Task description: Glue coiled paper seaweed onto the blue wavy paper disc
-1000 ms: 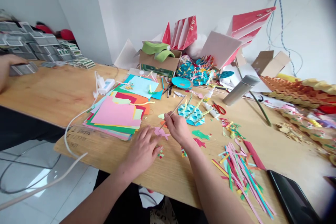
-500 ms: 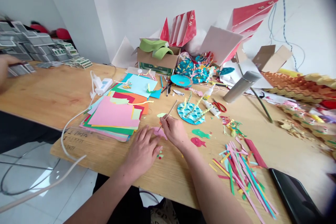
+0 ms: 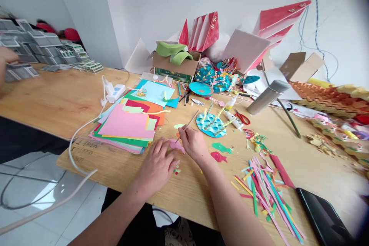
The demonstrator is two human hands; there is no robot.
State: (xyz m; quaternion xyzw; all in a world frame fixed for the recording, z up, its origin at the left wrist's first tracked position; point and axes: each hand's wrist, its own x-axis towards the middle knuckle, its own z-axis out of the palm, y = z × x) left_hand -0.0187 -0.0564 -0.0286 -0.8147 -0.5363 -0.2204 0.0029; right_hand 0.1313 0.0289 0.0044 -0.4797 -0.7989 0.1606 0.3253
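My left hand (image 3: 159,162) lies flat with its fingers stretched out, fingertips at the edge of a pink paper cutout (image 3: 179,146). Between the closed fingers of my right hand (image 3: 193,143) is a thin wooden stick (image 3: 191,119), slanted, its lower tip on or just over the pink paper. Beside my left thumb are several tiny green and red paper bits (image 3: 177,171). To the right of my right hand lie a green paper fish (image 3: 221,147) and a red paper fish (image 3: 218,157). Beyond it a pale green cutout (image 3: 180,126) shows partly.
Stacked coloured paper (image 3: 127,122) lies left, near a white power strip (image 3: 115,93). A blue disc with twisted stems (image 3: 211,125), glue bottles (image 3: 235,120), red scissors (image 3: 242,117) and a grey flask (image 3: 268,97) stand beyond. Paper strips (image 3: 273,196) and a phone (image 3: 323,215) lie right.
The view has shifted slightly, so everything sits a little further right. Both hands keep nearly the same pose, with the stick still held at the pink paper.
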